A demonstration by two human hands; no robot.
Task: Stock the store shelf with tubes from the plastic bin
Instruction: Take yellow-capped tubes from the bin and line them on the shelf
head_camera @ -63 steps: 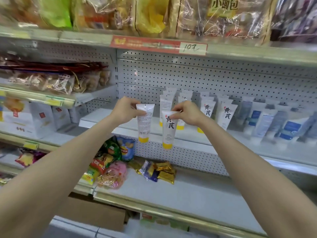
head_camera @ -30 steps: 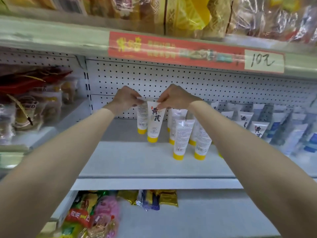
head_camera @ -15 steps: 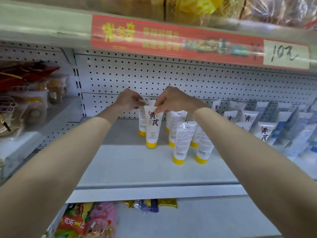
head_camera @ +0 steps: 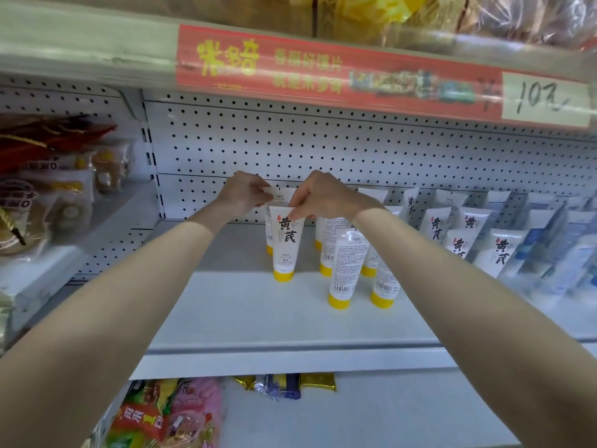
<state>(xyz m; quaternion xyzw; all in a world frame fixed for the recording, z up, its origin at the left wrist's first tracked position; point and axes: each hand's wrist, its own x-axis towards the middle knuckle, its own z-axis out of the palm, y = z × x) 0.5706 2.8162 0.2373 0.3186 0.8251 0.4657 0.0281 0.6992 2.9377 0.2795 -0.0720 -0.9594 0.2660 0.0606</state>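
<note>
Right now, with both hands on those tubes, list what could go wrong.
1. The front tube stands on its narrow yellow cap; the right hand letting go carelessly may tip it.
2. The left hand holds a tube directly behind; one falling could knock the other.
3. The right forearm crosses above standing tubes; withdrawing low might topple them.

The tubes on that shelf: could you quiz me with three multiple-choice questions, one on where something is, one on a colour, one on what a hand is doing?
1. Where is the tube with black characters?
A. standing cap-down on the white shelf
B. lying flat on the shelf below
C. hanging from the pegboard

2. What colour are the tube caps?
A. blue
B. yellow
C. red

3. What is the right hand doing?
A. resting flat on the shelf
B. hanging free
C. pinching that tube's top edge

Answers: 1 A, its cap meets the shelf. 2 B, every visible cap is yellow. 3 C, the fingertips close on the crimped end.
</note>
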